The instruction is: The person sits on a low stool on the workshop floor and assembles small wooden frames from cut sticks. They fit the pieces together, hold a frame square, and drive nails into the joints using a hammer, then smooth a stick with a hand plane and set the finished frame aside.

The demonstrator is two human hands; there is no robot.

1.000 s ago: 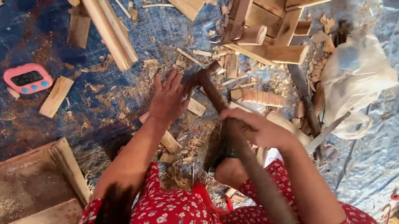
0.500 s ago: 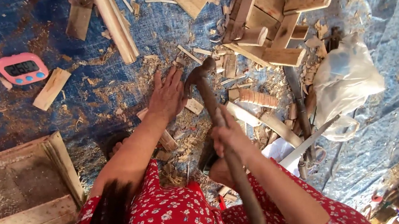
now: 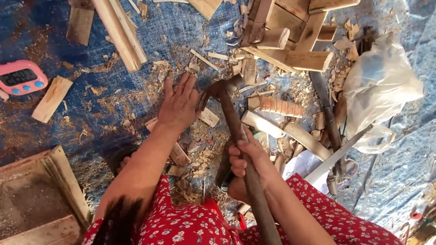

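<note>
1. One head view looked down on a blue tarp strewn with wood chips; the right hand was wrapped tight round the long wooden handle of a hammer
2. Its long axis ran away from the person, with the head just beside the left hand, the nearer hand to it
3. That left hand lay flat, fingers spread, pressing a small wood scrap to the tarp
4. Off left sat a pink timer; a handsaw lay to the right, a wooden stool frame beyond
</note>
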